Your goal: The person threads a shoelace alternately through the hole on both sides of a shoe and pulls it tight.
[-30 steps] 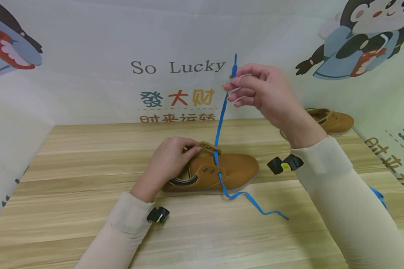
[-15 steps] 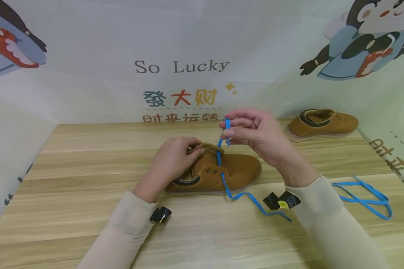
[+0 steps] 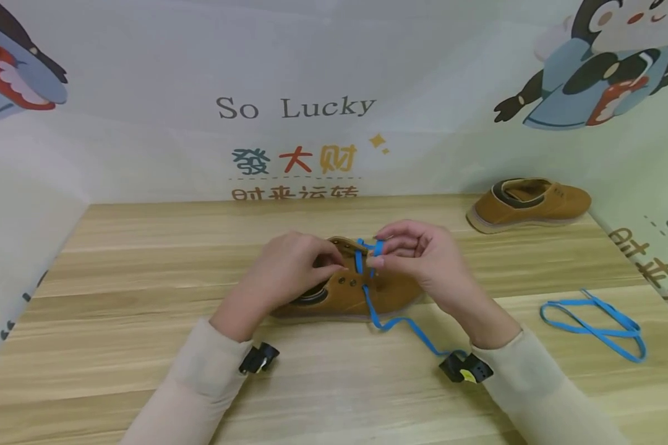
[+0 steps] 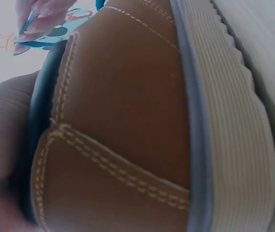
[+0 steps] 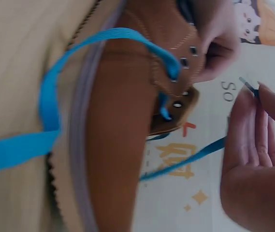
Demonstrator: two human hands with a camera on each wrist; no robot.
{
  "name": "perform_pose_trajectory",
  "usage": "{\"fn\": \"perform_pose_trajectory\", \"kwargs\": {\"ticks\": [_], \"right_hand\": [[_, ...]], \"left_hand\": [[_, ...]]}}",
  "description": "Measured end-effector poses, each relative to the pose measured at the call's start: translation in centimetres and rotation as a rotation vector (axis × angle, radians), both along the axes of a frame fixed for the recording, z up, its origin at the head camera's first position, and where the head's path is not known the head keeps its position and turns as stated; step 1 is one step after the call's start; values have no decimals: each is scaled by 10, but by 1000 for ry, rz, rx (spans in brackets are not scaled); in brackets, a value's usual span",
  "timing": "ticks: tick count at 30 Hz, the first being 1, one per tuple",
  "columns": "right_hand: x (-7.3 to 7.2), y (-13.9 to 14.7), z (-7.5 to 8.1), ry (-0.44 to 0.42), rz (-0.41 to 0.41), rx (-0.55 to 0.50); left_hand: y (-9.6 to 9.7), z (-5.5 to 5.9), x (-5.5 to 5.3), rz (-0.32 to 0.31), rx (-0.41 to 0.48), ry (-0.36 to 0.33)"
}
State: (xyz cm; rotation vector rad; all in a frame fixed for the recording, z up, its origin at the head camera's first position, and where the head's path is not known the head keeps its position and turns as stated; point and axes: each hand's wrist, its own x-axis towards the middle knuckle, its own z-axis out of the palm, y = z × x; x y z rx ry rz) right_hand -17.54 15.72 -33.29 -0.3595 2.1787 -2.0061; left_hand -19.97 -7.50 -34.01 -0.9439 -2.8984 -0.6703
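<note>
A brown leather shoe [image 3: 392, 293] lies on the table with its toe to the right. A flat blue shoelace [image 3: 370, 304] passes through its front eyelets, and one loose end trails over the near side. My right hand [image 3: 428, 259] pinches the other end, close above the toe; the right wrist view shows the lace tip [image 5: 248, 86] between thumb and forefinger. Over the shoe's opening, my left hand [image 3: 289, 269] has bent fingers beside the far eyelet flap [image 3: 345, 242]. Blurred left fingers [image 4: 4, 125] appear along the dark collar [image 4: 43, 92] in the left wrist view.
A matching brown shoe [image 3: 562, 207] stands at the back right, without a lace. Another blue shoelace [image 3: 612, 334] lies loosely looped on the table [image 3: 145, 296] to the right. A printed white sheet [image 3: 145, 123] rises behind and at both sides.
My right hand has come down from high above the shoe to close over its toe, bringing the lace end along. The left hand has shifted slightly right, its thumb off the far flap.
</note>
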Motion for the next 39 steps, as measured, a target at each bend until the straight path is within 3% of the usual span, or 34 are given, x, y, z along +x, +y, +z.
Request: {"fn": "perform_pose_trajectory", "kwargs": {"ticks": [5,10,19,22,29,39], "right_hand": [[2,-5,-11,90,-29,125],[7,-11,-22,285,-24,220],[7,-17,-32,889,14,299],[5,-18,-33,1031,20,334],[5,-20,-35,1128,49,348],[0,-14,-40,1172,115,444]], "left_hand": [[-1,2,3,-22,-6,-67],[0,3,4,-36,2,-109],[0,3,4,-37,-1,-130],[0,2,3,-39,-16,-139],[-1,3,4,-32,-32,-154],[-1,2,4,-37,-40,-156]]}}
